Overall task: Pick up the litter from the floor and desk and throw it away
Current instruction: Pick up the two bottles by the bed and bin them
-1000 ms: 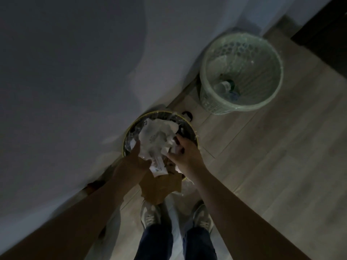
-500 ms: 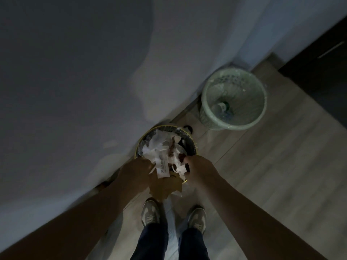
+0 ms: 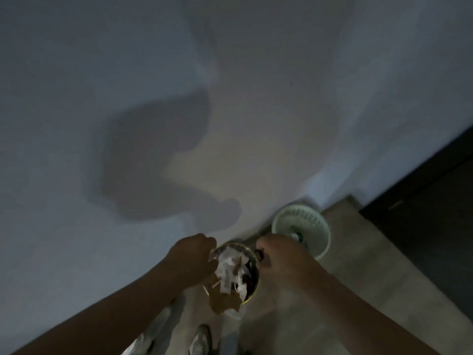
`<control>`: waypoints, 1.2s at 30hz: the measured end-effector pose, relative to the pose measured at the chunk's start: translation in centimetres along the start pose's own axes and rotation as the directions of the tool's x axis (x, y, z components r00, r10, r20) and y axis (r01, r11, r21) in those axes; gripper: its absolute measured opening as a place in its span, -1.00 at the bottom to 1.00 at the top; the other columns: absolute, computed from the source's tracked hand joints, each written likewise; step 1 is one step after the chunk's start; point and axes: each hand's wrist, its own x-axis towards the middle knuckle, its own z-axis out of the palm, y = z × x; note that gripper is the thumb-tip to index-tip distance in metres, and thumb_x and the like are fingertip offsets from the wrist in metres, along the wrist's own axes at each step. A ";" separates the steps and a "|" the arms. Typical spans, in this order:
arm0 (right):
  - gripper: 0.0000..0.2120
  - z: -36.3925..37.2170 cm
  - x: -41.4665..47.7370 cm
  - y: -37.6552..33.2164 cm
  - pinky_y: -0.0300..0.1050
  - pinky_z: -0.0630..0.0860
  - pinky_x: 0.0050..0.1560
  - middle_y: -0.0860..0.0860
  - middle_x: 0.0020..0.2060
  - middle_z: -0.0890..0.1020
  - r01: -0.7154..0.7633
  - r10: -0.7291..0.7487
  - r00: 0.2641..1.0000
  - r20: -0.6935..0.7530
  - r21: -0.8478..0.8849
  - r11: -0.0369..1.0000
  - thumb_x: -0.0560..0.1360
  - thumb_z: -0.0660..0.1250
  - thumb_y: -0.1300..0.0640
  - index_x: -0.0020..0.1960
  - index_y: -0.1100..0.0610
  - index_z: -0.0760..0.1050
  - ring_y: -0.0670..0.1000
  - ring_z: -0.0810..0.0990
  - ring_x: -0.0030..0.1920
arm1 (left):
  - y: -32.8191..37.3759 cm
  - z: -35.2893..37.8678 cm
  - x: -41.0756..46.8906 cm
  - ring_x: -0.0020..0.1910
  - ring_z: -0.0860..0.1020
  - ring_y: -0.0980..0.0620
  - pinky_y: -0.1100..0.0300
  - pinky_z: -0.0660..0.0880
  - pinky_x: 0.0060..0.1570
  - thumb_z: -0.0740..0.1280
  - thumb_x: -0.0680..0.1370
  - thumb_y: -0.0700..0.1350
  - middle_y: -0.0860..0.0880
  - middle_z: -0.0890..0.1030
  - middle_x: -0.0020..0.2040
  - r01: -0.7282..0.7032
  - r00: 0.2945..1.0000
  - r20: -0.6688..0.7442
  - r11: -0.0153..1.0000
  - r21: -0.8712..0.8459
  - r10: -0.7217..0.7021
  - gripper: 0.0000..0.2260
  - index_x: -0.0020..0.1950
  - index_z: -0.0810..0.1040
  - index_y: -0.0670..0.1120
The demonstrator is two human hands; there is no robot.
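**Fig.** Litter [image 3: 230,267] heaped in the bin [image 3: 253,293], which stands on the floor [image 3: 358,278] against the wall [image 3: 153,73], just beside a green basket [image 3: 322,243]. Your left hand [image 3: 194,254] and right hand [image 3: 281,256] flank the bin, fingers curled; in this dim, blurred view you cannot tell whether they grip the rim, the paper or nothing. The step appears to be seating the load. Press the pale wad down at its centre, then tuck in the brown sheet [image 3: 222,303] overhanging the near rim, lest it slide out. The heap's long axis runs from the far rim toward your shoes [image 3: 201,339], loose strips pointing at you; the bin's mouth faces up
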 end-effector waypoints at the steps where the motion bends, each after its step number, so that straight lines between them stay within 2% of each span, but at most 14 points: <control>1: -0.73 -2.0 -0.7 -0.6 -0.14 0.35 -0.07 0.02 0.03 0.55 0.019 -0.019 1.000 -0.022 0.011 1.000 0.50 0.28 -0.02 0.13 0.09 0.45 0.04 0.52 0.07 | 0.5 -1.6 -1.0 0.19 0.49 0.06 0.27 0.37 0.15 0.14 0.56 0.19 0.01 0.50 0.23 0.012 1.000 -0.023 1.000 -0.017 -0.012 -0.56 0.35 0.42 0.00; 4: -0.69 -8.4 -3.0 -2.6 -0.21 0.34 -0.08 -0.03 0.06 0.54 0.126 -0.127 0.987 -0.095 -0.013 0.992 0.52 0.28 -0.04 0.22 0.02 0.44 -0.01 0.51 0.08 | 2.4 -7.0 -5.2 0.18 0.49 0.09 0.29 0.36 0.14 0.23 0.58 0.12 0.04 0.50 0.23 0.050 0.991 -0.120 0.997 -0.052 -0.056 -0.62 0.36 0.40 0.04; 8: -0.66 -16.3 -4.8 -6.6 -0.21 0.34 -0.02 -0.04 0.08 0.55 0.301 -0.316 0.937 -0.146 -0.115 0.947 0.53 0.27 -0.08 0.26 0.00 0.45 -0.03 0.50 0.08 | 3.7 -13.7 -11.7 0.10 0.52 0.15 0.34 0.37 0.05 0.25 0.56 0.15 0.10 0.54 0.16 0.132 0.951 -0.273 0.989 -0.059 -0.143 -0.62 0.34 0.42 0.08; 12: -0.68 -22.3 -6.0 -12.9 -0.18 0.41 0.02 -0.07 0.08 0.57 0.447 -0.490 0.845 -0.216 -0.220 0.867 0.50 0.29 -0.09 0.21 -0.02 0.49 -0.02 0.53 0.09 | 3.6 -18.8 -18.6 0.09 0.54 0.14 0.31 0.39 0.08 0.26 0.54 0.16 0.11 0.56 0.14 0.233 0.866 -0.442 0.971 -0.052 -0.232 -0.63 0.31 0.44 0.09; 18: -0.69 -25.4 -9.4 -23.0 -0.17 0.42 0.07 -0.09 0.08 0.56 0.665 -0.716 0.662 -0.221 -0.266 0.698 0.49 0.30 -0.08 0.20 -0.03 0.48 -0.05 0.52 0.09 | 2.1 -21.4 -31.4 0.08 0.53 0.18 0.35 0.39 0.06 0.26 0.53 0.20 0.17 0.54 0.13 0.444 0.701 -0.577 0.890 -0.106 -0.419 -0.63 0.30 0.44 0.14; 22: -0.68 -24.2 -13.4 -31.3 -0.16 0.44 0.10 -0.11 0.08 0.55 0.805 -0.848 0.501 -0.171 -0.268 0.530 0.50 0.28 -0.11 0.23 -0.05 0.47 -0.08 0.51 0.09 | 2.0 -19.6 -42.1 0.08 0.53 0.17 0.34 0.40 0.05 0.26 0.53 0.21 0.19 0.52 0.16 0.609 0.559 -0.606 0.776 -0.162 -0.566 -0.62 0.32 0.42 0.15; 26: -0.68 -20.6 -20.0 -40.1 -0.20 0.41 0.08 -0.12 0.09 0.54 0.914 -0.945 0.311 -0.102 -0.239 0.327 0.51 0.27 -0.10 0.24 -0.07 0.46 -0.09 0.50 0.09 | 4.1 -15.6 -54.6 0.11 0.54 0.13 0.28 0.44 0.10 0.27 0.52 0.18 0.14 0.53 0.17 0.744 0.393 -0.600 0.625 -0.237 -0.696 -0.61 0.31 0.45 0.11; 29: -0.68 -17.0 -27.1 -46.3 -0.18 0.45 0.08 -0.12 0.07 0.55 0.970 -0.985 0.159 -0.064 -0.174 0.167 0.50 0.28 -0.09 0.23 -0.06 0.48 -0.09 0.51 0.08 | 7.6 -11.2 -64.7 0.11 0.54 0.10 0.23 0.45 0.09 0.28 0.50 0.17 0.11 0.55 0.15 0.838 0.250 -0.582 0.475 -0.271 -0.774 -0.65 0.25 0.49 0.11; 33: -0.68 -11.4 -37.3 -52.9 -0.16 0.45 0.05 -0.08 0.04 0.57 0.990 -0.998 -0.069 0.006 -0.123 -0.069 0.48 0.30 -0.11 0.18 -0.02 0.51 -0.06 0.53 0.07 | 14.1 -4.3 -77.0 0.04 0.51 0.23 0.39 0.42 -0.01 0.31 0.49 0.20 0.22 0.52 0.10 0.885 0.025 -0.504 0.254 -0.391 -0.863 -0.66 0.24 0.48 0.18; 36: -0.71 -6.9 -44.6 -56.6 -0.12 0.47 0.07 -0.07 0.04 0.61 0.978 -0.979 -0.196 0.061 -0.056 -0.199 0.45 0.33 -0.10 0.11 -0.01 0.53 -0.04 0.55 0.08 | 19.3 0.2 -84.2 0.02 0.50 0.24 0.41 0.41 -0.02 0.32 0.49 0.19 0.25 0.50 0.08 0.886 -0.124 -0.428 0.094 -0.454 -0.895 -0.70 0.20 0.48 0.19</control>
